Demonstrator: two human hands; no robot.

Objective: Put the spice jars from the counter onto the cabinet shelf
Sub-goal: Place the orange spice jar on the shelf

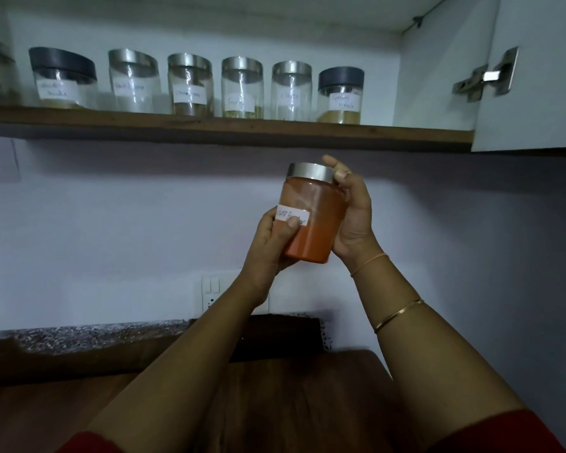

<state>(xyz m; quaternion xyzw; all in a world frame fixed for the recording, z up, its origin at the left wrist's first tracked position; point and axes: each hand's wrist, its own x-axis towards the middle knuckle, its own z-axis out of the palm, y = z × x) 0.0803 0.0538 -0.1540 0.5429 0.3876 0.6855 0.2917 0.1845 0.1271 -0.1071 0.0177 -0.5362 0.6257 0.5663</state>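
Orange spice jar [312,217] held mid-air below the shelf [209,125], tilted slightly. Left hand [275,240] clamps its lower label side, right hand [353,217] wraps the other side, fingers at the steel lid [310,172]. Labelled jars [242,88] line the shelf.

Shelf [209,127] row full; free gap right of dark-lid jar [340,96], by cabinet wall [435,76].

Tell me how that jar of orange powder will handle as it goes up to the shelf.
The orange-powder jar looks nearly full, so probably heavy for its size. Its clear wall looks smooth, likely slippery and possibly breakable; both hands, left hand and right hand, grip it. The flat base should stand steadily on the shelf, like the jars already there.
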